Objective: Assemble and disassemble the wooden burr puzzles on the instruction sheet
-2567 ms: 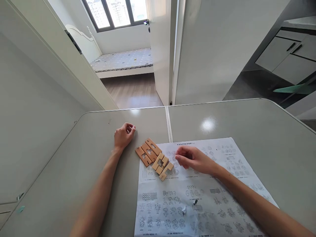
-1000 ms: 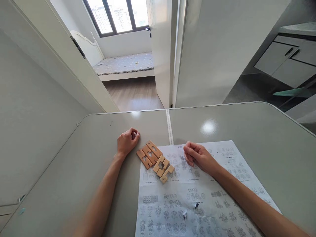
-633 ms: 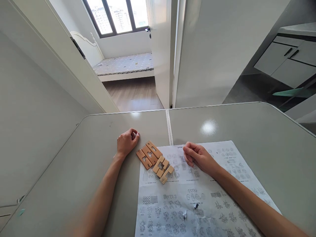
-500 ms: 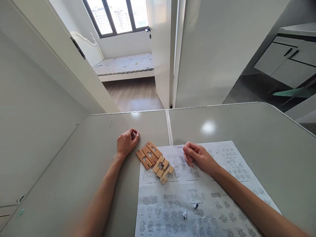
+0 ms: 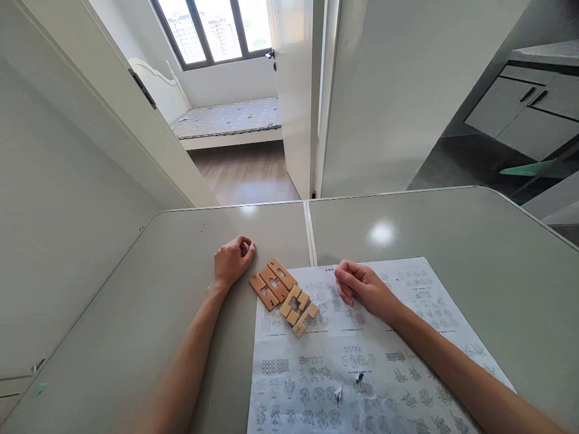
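Note:
Several notched wooden puzzle pieces (image 5: 283,293) lie flat side by side, partly on the grey table (image 5: 136,313) and partly on a printed instruction sheet (image 5: 362,355). My left hand (image 5: 233,259) rests on the table just left of the pieces, fingers curled loosely with nothing visible in them. On the sheet, right of the pieces, my right hand (image 5: 362,288) lies with its fingers curled in, a little apart from the wood. Neither hand touches a piece.
The table has a seam (image 5: 310,235) down its middle and rounded far corners. Beyond its far edge an open doorway (image 5: 244,163) leads to a room with a bed and window. Grey cabinets (image 5: 525,102) stand at the far right.
My right hand drew back from the pieces to the right and settled curled on the sheet. The view tilted slightly. The left hand and the pieces kept their places.

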Action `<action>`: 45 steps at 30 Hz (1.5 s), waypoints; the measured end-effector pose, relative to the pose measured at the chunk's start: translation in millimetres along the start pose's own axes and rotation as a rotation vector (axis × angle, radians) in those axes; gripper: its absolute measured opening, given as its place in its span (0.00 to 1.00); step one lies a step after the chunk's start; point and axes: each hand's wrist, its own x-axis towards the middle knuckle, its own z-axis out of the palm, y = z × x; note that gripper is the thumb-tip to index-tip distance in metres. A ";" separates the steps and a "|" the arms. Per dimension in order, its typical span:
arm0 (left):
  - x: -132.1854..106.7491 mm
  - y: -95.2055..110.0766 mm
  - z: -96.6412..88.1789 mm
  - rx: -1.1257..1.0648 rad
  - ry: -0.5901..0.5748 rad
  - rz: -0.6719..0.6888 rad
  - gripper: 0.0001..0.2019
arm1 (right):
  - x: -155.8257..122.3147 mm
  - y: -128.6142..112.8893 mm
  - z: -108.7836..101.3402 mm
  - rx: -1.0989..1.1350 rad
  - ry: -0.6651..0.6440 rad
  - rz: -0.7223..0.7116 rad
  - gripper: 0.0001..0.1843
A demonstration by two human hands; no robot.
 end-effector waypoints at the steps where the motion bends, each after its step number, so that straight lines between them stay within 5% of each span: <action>1: 0.0 -0.3 0.2 0.000 0.001 0.001 0.13 | 0.0 -0.1 0.1 0.002 -0.004 -0.001 0.23; 45: 1.0 -2.0 1.6 0.000 0.007 0.019 0.13 | 0.1 -3.3 1.5 -0.014 0.017 0.000 0.24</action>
